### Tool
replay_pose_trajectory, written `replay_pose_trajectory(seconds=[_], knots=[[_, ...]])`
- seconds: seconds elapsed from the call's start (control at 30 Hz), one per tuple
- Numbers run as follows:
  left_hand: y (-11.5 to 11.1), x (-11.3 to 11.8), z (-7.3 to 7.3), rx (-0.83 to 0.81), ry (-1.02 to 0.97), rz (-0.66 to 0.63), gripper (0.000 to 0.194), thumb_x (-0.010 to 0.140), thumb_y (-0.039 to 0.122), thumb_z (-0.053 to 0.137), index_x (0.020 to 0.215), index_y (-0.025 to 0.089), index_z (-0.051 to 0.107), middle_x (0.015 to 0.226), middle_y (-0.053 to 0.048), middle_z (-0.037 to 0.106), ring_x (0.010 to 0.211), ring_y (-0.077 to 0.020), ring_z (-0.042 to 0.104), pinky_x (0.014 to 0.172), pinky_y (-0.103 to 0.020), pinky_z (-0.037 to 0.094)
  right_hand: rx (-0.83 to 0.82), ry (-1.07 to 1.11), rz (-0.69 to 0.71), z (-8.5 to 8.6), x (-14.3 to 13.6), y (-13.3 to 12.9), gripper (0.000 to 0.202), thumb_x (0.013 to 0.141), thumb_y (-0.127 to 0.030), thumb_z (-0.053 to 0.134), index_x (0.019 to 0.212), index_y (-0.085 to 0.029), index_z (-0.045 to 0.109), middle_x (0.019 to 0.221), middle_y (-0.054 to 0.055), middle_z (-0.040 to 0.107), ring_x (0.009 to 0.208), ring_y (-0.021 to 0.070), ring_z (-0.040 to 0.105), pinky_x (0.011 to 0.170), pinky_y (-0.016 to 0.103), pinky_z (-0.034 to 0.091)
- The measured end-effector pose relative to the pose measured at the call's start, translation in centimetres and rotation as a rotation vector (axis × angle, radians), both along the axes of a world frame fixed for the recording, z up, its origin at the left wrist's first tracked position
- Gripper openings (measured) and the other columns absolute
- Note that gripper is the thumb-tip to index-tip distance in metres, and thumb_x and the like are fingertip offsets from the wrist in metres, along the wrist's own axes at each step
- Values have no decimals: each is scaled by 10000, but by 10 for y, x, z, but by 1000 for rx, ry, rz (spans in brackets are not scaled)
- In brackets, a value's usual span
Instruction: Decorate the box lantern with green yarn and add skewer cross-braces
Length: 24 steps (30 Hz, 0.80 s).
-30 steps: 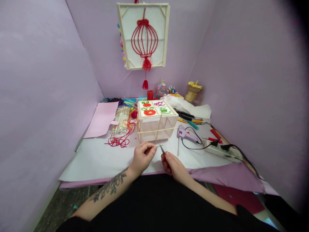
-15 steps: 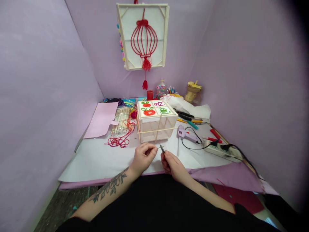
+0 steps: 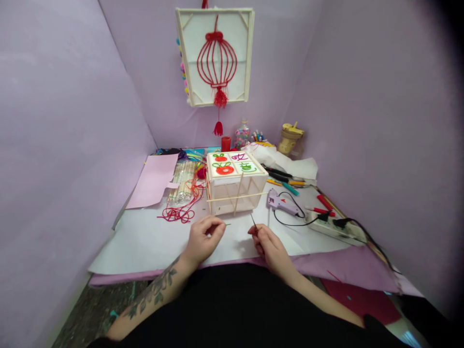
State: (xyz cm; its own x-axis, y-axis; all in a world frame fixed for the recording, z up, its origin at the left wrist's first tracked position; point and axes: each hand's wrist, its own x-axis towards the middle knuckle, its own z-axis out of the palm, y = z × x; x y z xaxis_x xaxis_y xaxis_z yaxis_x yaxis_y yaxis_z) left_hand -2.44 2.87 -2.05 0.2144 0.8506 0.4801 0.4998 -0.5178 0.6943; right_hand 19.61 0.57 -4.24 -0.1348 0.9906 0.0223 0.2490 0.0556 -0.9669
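Observation:
My left hand (image 3: 205, 238) pinches a short green strand (image 3: 227, 224) between thumb and fingertips, its end sticking out to the right. A slim pointed metal tool, seemingly small scissors (image 3: 253, 220), is gripped by my right hand (image 3: 270, 245), tip up. Both hands are above the white paper at the front of the table, apart from each other. Just behind them stands a box of wooden sticks (image 3: 237, 186), its white top showing red and green fruit shapes and purple and green characters. Two thin sticks cross on its front side.
A glue gun (image 3: 284, 204) and a power strip (image 3: 335, 228) with black cables lie at the right. Red yarn (image 3: 177, 212), bundled sticks (image 3: 183, 181) and pink paper (image 3: 154, 179) are at the left. A framed red lantern picture (image 3: 216, 58) hangs above, and a jar (image 3: 242, 135) stands behind.
My hands have moved apart, the left one to the left with the green strand and the right one to the right with the tool. The tool's blades look closed now.

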Motion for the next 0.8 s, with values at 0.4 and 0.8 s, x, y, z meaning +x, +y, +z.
replay_pose_trajectory(seconds=[0.4, 0.8], knots=[[50, -57, 9, -234, 611, 272, 198, 960, 319, 607, 1041, 143, 650, 1092, -69, 663, 962, -195, 650, 855, -406, 559, 389, -715, 139, -13, 1, 26, 191, 882, -220, 589, 1028, -171, 702, 943, 130, 679, 911, 293, 608, 782, 394, 464], [65, -42, 3, -259, 805, 294, 243, 958, 322, 612, 1123, 145, 630, 1125, -77, 653, 977, -203, 653, 846, -407, 571, 414, -954, 140, 32, -40, 49, 272, 992, -272, 442, 1011, -190, 701, 983, 121, 733, 900, 253, 685, 734, 316, 477]])
